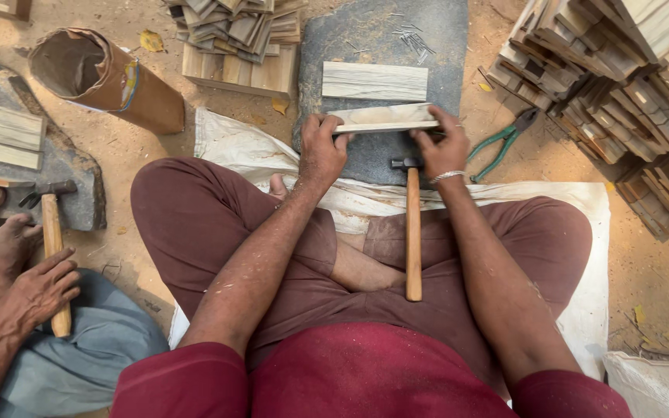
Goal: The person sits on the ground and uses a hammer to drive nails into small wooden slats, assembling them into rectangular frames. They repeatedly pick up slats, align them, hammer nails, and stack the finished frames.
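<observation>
I am sitting cross-legged on a white cloth (582, 232) spread over the dirt floor, and my hammer (413, 232) is lying across my lap, head pointing away from me, untouched by either hand. Just past it, my left hand (321, 151) is gripping the left end of a thin wooden slat (385, 118), and my right hand (443, 147) is closing on its right end, so both hands are clamped on the same piece, well apart from each other. I am holding the slat on edge over the dark stone slab (381, 46) that serves as my work surface.

I judge that I am lining the piece up, setting it square before any fixing. The next move seems to call for one hand to keep the slat steady while the other is freeing itself for the hammer, without letting the slat tip.

Beyond the slat a second flat wooden board (374, 80) is lying on the slab, and farther back a scatter of small nails (414, 39) is resting near its far edge. Green-handled pliers (505, 143) are lying on the ground to the right. Stacks of cut wood pieces (621, 77) are standing farther right and ahead. At the left, another person's hand (36, 290) is holding a second hammer (52, 248).
</observation>
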